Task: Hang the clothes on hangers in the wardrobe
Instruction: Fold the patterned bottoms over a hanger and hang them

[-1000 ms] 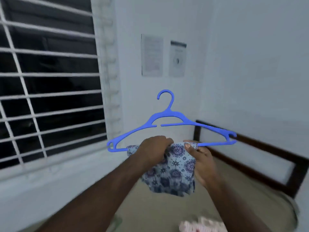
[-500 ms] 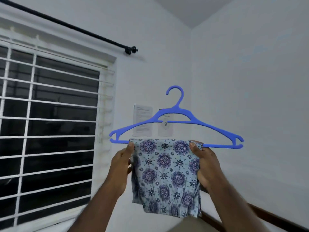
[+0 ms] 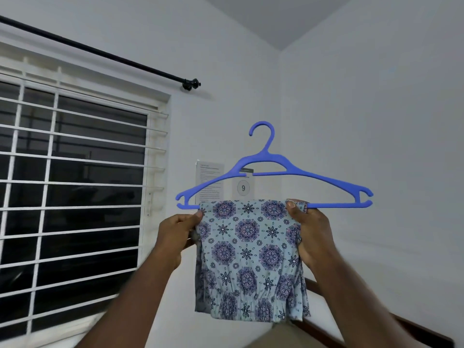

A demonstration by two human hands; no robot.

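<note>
White corner wall (image 3: pixel 376 121) behind: I've lifted the hanger (image 3: pixel 263 160) since a second ago, cloth (image 3: pixel 248 259) now spread flat over its bar between my grips, left hand (image 3: pixel 175 237) and right hand (image 3: pixel 308 237) each pinching a top corner, so, I judge, ready for hanging up.

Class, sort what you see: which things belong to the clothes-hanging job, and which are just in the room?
Job: blue hanger; patterned garment over its bar; left hand and right hand gripping the garment.
Just there: barred window; curtain rod; wall notices.
</note>
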